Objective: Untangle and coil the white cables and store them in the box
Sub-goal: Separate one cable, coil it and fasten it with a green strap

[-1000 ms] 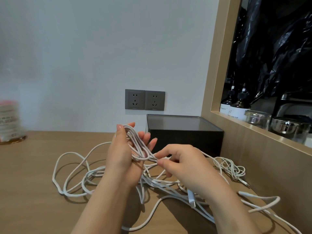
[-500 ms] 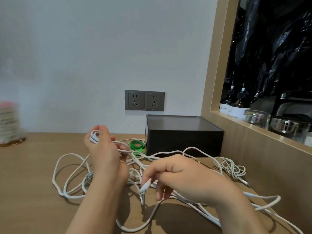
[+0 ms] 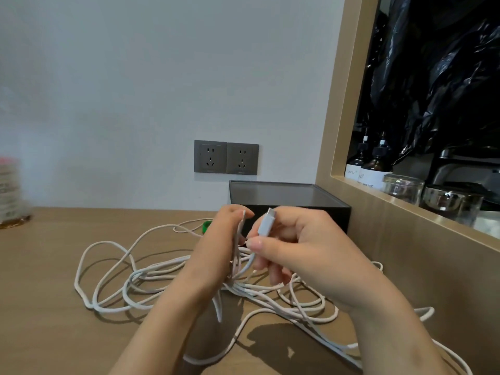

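Pinching a white plug (image 3: 266,222) between thumb and forefinger, the right hand (image 3: 305,250) is holding it upright, with its metal tip poking out above the fingertips. Just beside those fingers, the left hand (image 3: 216,250) is curling around several strands of the cables (image 3: 108,269), and one strand is running up over a fingertip.

Below both sets of fingers, the rest of the cables are lying in a loose white tangle. It is spreading out to the left of the left fingers and trailing away under the right wrist. Nothing is looking coiled yet, so this seems to be the untangling step, with one free end in hand.

The next move probably calls for threading that plug back through the loops the left fingers are gripping. It should be drawn gently so no knot is pulled tight.

The black box (image 3: 319,209) is sitting just beyond the fingertips. I cannot tell whether it is open.

Everything is resting on a wooden desk (image 3: 40,280) against a pale wall. Two grey sockets (image 3: 226,157) are showing above the fingers. A bit of something green (image 3: 206,226) is peeking out past the left fingertips. To the right of the right fingers, a wood-framed niche is holding dark bottles (image 3: 376,166), glass jars (image 3: 403,189) and black plastic (image 3: 433,77).
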A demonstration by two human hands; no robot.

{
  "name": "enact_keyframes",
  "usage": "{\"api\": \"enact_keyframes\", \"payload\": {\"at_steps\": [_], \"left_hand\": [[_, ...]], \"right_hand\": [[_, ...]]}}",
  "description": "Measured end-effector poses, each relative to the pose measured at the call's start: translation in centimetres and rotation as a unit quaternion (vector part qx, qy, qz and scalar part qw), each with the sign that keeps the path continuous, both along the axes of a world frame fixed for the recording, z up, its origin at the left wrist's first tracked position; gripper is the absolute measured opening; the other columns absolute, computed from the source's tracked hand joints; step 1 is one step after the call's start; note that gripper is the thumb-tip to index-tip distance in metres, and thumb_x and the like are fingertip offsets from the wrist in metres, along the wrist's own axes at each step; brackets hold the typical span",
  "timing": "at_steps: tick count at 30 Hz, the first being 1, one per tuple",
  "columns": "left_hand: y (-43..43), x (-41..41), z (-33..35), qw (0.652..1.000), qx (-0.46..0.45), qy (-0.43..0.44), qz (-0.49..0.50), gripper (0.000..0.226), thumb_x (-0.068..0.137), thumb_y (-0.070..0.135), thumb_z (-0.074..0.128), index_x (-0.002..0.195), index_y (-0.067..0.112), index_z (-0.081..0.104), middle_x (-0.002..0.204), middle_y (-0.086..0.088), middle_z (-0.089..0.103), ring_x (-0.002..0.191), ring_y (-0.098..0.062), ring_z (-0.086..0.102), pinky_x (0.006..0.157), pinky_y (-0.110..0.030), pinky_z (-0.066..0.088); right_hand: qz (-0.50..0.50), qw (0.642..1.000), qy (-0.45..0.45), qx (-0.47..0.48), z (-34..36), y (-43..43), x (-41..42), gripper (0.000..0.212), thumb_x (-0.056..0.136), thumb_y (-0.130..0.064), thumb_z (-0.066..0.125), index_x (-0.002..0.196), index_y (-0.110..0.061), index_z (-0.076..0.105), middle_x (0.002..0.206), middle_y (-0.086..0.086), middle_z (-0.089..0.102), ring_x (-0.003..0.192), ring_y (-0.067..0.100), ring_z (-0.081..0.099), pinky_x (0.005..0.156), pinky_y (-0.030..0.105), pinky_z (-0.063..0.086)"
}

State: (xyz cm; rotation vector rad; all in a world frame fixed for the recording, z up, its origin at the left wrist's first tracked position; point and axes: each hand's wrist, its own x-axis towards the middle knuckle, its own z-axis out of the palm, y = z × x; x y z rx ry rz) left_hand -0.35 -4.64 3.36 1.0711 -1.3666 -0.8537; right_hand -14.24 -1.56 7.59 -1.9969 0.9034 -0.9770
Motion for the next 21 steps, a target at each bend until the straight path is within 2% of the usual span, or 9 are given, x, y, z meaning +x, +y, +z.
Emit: {"api": "enact_keyframes", "payload": {"at_steps": [2, 5, 7, 9, 12, 14, 16, 18, 21], "left_hand": [[0.5, -0.2, 0.4, 0.995, 0.044, 0.037, -0.078, 0.047, 0.095, 0.044, 0.028, 0.088, 0.020, 0.068, 0.073, -0.014, 0.064, 0.073, -0.022, 0.061, 0.076, -0.039, 0.045], [0.9, -0.4, 0.7, 0.989, 0.051, 0.043, -0.131, 0.058, 0.098, 0.044, 0.018, 0.099, 0.012, 0.067, 0.055, -0.005, 0.057, 0.055, -0.013, 0.056, 0.057, -0.026, 0.040], [1.0, -0.3, 0.6, 0.988, 0.058, 0.044, -0.136, 0.059, 0.095, 0.048, 0.019, 0.095, 0.019, 0.071, 0.064, -0.014, 0.062, 0.062, -0.014, 0.056, 0.059, -0.025, 0.039], [1.2, -0.1, 0.5, 0.988, 0.053, 0.040, -0.137, 0.056, 0.091, 0.053, 0.023, 0.091, 0.029, 0.073, 0.077, -0.012, 0.068, 0.070, -0.016, 0.056, 0.064, -0.030, 0.038], [1.4, -0.4, 1.3, 0.986, 0.039, 0.037, -0.158, 0.044, 0.080, 0.052, 0.051, 0.112, 0.026, 0.066, 0.087, -0.004, 0.068, 0.067, -0.006, 0.062, 0.055, -0.025, 0.046], [1.0, -0.1, 1.3, 0.983, 0.036, 0.006, -0.179, 0.054, 0.078, 0.025, 0.067, 0.129, 0.018, 0.051, 0.115, -0.015, 0.058, 0.088, -0.013, 0.067, 0.068, -0.028, 0.054], [0.8, 0.6, 0.5, 0.972, 0.034, -0.053, -0.225, 0.086, 0.054, 0.030, 0.075, 0.133, 0.031, 0.039, 0.126, -0.006, 0.053, 0.101, -0.015, 0.064, 0.082, -0.028, 0.055], [0.9, 1.1, 0.0, 0.969, 0.042, -0.083, -0.227, 0.095, 0.048, 0.029, 0.074, 0.133, 0.040, 0.032, 0.123, -0.001, 0.052, 0.106, -0.018, 0.061, 0.087, -0.030, 0.053], [0.5, 0.9, -0.2, 0.975, 0.058, -0.062, -0.204, 0.089, 0.056, 0.015, 0.067, 0.133, 0.040, 0.029, 0.116, -0.008, 0.052, 0.099, -0.021, 0.060, 0.080, -0.031, 0.051]], "right_hand": [[-0.008, 0.999, -0.041, 0.035, 0.1, 0.0, -0.3, 0.006, 0.087, -0.012, 0.063, 0.083, -0.017, 0.063, 0.058, 0.000, 0.065, 0.046, 0.011, 0.057, 0.045, 0.019, 0.043], [-0.031, 0.995, -0.070, 0.058, 0.0, -0.1, -0.3, 0.007, 0.084, -0.015, 0.067, 0.089, -0.017, 0.062, 0.059, 0.001, 0.067, 0.046, 0.009, 0.056, 0.044, 0.017, 0.042], [-0.077, 0.995, -0.062, 0.026, -0.4, -0.6, -0.2, 0.012, 0.078, -0.021, 0.073, 0.085, -0.022, 0.063, 0.059, -0.006, 0.065, 0.047, 0.003, 0.054, 0.045, 0.014, 0.042], [-0.129, 0.990, -0.048, -0.017, -0.9, -1.3, -0.1, 0.016, 0.072, -0.030, 0.078, 0.080, -0.027, 0.064, 0.055, -0.012, 0.057, 0.051, -0.001, 0.050, 0.049, 0.012, 0.043], [-0.174, 0.983, -0.019, -0.051, -1.5, -1.9, -0.1, 0.020, 0.069, -0.038, 0.078, 0.079, -0.031, 0.063, 0.061, -0.011, 0.049, 0.057, 0.002, 0.047, 0.053, 0.016, 0.043], [-0.184, 0.980, 0.002, -0.071, -1.7, -2.1, -0.1, 0.022, 0.068, -0.043, 0.077, 0.080, -0.032, 0.061, 0.068, -0.009, 0.048, 0.061, 0.004, 0.046, 0.054, 0.017, 0.041], [-0.177, 0.981, 0.009, -0.077, -1.7, -2.2, -0.1, 0.023, 0.069, -0.044, 0.075, 0.082, -0.032, 0.061, 0.071, -0.008, 0.047, 0.064, 0.005, 0.045, 0.056, 0.018, 0.038], [-0.175, 0.981, 0.020, -0.078, -1.9, -2.2, -0.2, 0.023, 0.070, -0.046, 0.073, 0.083, -0.031, 0.061, 0.071, -0.008, 0.047, 0.064, 0.004, 0.045, 0.056, 0.016, 0.036], [-0.183, 0.978, 0.029, -0.094, -2.1, -2.5, -0.3, 0.024, 0.071, -0.050, 0.069, 0.081, -0.030, 0.060, 0.075, -0.006, 0.050, 0.066, 0.005, 0.047, 0.056, 0.016, 0.036]]}}
